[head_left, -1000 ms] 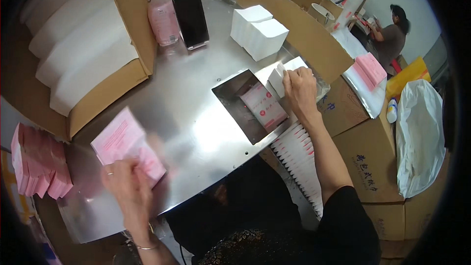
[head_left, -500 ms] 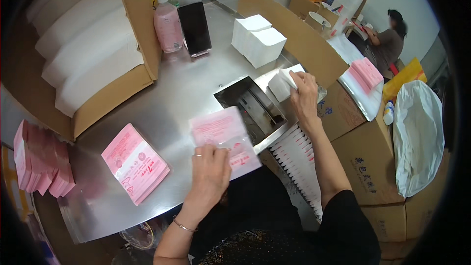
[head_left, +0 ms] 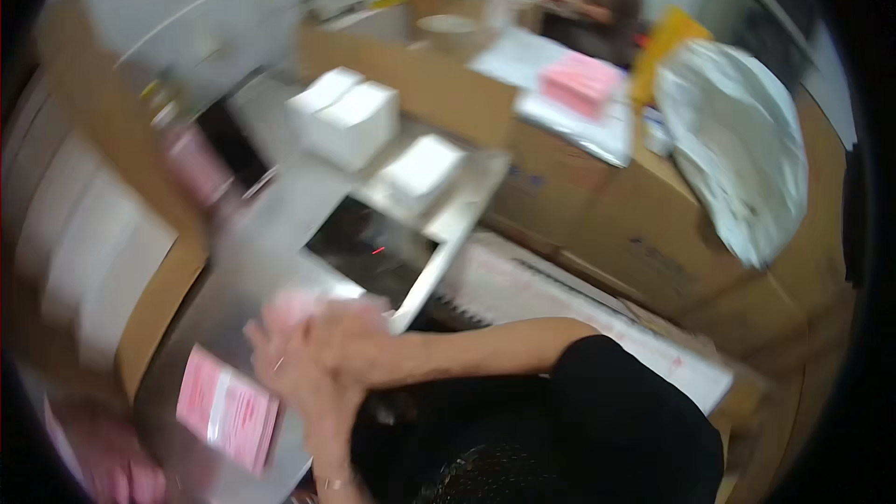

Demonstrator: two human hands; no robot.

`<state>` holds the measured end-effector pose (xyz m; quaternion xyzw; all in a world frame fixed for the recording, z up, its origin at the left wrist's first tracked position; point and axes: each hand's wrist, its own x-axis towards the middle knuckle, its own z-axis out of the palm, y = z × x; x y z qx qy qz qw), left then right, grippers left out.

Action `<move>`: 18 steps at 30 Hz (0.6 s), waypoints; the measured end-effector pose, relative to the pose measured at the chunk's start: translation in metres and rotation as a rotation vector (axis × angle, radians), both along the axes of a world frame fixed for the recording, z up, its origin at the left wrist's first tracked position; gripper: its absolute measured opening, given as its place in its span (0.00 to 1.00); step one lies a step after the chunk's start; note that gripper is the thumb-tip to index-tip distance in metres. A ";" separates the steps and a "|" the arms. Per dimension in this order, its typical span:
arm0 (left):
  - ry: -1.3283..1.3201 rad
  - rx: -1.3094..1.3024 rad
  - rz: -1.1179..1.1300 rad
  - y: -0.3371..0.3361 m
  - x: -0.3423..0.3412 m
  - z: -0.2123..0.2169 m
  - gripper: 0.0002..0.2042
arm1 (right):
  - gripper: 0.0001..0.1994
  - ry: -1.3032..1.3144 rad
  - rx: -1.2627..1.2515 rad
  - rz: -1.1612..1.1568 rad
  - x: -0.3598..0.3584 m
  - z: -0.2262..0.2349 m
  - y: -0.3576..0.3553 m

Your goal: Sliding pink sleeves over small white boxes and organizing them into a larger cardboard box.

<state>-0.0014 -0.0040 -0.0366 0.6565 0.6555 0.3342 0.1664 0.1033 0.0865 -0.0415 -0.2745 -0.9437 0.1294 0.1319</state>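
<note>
My left hand [head_left: 291, 369], wearing a ring and a bangle, is at the table's near edge, smeared by motion. Crossing over beside it is my right hand [head_left: 350, 347], equally blurred. Just beyond the fingers a pink printed plastic bag [head_left: 308, 303] shows in part; the hands cover the rest, and how they grip it is unclear. To their left lies a stack of pink printed bags [head_left: 227, 411] on the metal table [head_left: 280, 247]. Farther off, past a rectangular opening [head_left: 369, 247], sits a small stack of white tissues [head_left: 425, 166].
Larger white tissue stacks [head_left: 343, 117] stand at the back. At the left is an open carton [head_left: 163, 303] of white stacks, with a dark phone [head_left: 233, 145] beyond. Rightward are cardboard boxes [head_left: 607, 224], a white sack [head_left: 737, 140] and a pink pile [head_left: 581, 84]. Another person [head_left: 611, 9] sits behind.
My right hand has left the white tissue stack and come down-left to the pink bag by my left hand. The view has swung to the right and blurred.
</note>
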 end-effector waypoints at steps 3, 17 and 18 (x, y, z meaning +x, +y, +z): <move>0.593 0.042 0.201 -0.017 -0.008 0.008 0.31 | 0.09 0.368 0.499 0.015 0.039 0.018 0.023; 0.658 0.123 0.178 0.001 0.021 0.045 0.31 | 0.13 0.205 0.588 -0.610 0.135 0.040 0.144; 0.650 0.113 0.167 0.001 0.018 0.043 0.31 | 0.14 0.180 0.497 -0.593 0.139 0.047 0.138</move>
